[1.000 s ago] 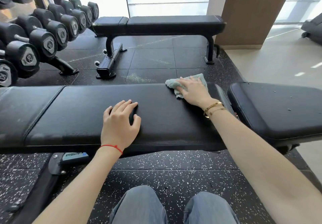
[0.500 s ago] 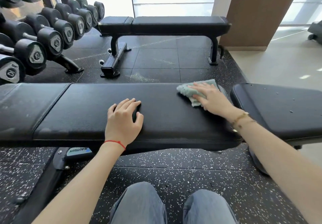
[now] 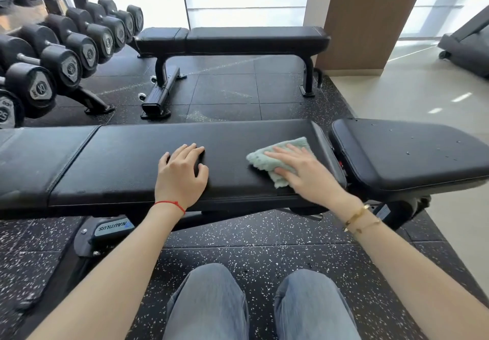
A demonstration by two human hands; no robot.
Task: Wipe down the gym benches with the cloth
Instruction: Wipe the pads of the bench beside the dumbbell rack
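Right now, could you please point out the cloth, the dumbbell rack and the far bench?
cloth [image 3: 267,157]: head view, bare fold left of the fingers.
dumbbell rack [image 3: 91,100]: head view, its floor leg.
far bench [image 3: 254,36]: head view, long pad's top.

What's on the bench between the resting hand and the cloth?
Nothing: in the head view, only bare black padding of the bench lies between the left hand and the cloth.

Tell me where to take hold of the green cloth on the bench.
Take the green cloth at its free left edge, coming from above. It lies flat on the bench pad under the right hand, so only that edge and the far corner are exposed.
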